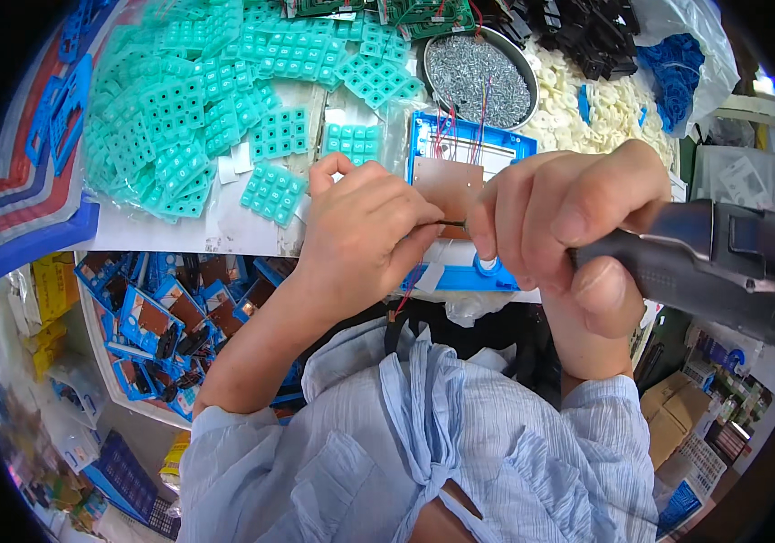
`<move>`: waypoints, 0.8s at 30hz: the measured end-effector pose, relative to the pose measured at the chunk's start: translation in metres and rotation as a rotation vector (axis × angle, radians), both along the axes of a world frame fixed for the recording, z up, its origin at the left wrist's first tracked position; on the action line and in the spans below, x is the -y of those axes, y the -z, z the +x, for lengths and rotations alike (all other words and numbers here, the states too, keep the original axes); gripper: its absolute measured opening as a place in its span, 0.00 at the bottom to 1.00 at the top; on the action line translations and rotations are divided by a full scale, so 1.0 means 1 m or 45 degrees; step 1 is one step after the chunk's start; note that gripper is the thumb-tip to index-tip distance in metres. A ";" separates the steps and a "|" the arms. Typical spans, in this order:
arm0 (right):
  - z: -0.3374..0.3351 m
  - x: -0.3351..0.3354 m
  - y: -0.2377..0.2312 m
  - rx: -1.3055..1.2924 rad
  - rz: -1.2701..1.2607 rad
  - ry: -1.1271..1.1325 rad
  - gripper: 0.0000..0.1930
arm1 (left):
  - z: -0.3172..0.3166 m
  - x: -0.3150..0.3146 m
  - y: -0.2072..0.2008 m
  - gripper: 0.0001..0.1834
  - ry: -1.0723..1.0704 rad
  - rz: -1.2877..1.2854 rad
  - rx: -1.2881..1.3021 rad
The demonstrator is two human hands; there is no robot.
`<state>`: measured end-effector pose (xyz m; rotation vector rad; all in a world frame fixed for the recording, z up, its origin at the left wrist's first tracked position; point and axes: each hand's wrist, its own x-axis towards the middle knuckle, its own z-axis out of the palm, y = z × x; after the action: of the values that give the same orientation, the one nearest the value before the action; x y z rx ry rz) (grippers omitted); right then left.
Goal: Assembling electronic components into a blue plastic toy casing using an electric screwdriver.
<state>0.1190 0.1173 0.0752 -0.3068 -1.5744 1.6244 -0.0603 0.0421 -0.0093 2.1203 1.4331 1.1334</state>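
Note:
My right hand (568, 217) is wrapped round a dark electric screwdriver (695, 262) that lies nearly level, its thin bit (453, 223) pointing left. At the bit's tip, the thumb and fingers of my left hand (360, 226) are pinched together; whatever small thing they hold is hidden. Both hands hover over a blue plastic case (460, 279), which lies open on the table. Inside it is a brown circuit board (442, 181), partly covered by my hands. Thin red wires (446, 136) rise from the case's far side.
Green rubber keypads (170, 118) are heaped at the far left. A round metal bowl of screws (482, 77) stands behind the case, beside cream plastic parts (577, 104) and black parts (591, 36). Below the table edge, a bin (102, 353) holds blue cases with boards.

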 end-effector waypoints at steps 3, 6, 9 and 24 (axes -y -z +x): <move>0.005 0.003 0.004 0.001 -0.001 0.022 0.18 | 0.004 0.002 0.000 0.12 -0.002 0.032 -0.113; 0.010 0.008 0.014 0.045 -0.021 0.098 0.18 | 0.007 0.002 -0.009 0.16 -0.036 0.017 -0.182; 0.011 0.010 0.023 0.046 -0.052 0.091 0.17 | 0.003 0.008 -0.010 0.19 0.058 -0.165 -0.351; 0.008 0.008 0.036 0.216 0.149 -0.080 0.12 | 0.008 0.010 -0.009 0.20 0.012 -0.183 -0.303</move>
<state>0.1267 0.1097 0.0391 -0.3431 -1.8161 1.5802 -0.0527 0.0324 -0.0007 2.2137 1.5534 0.7684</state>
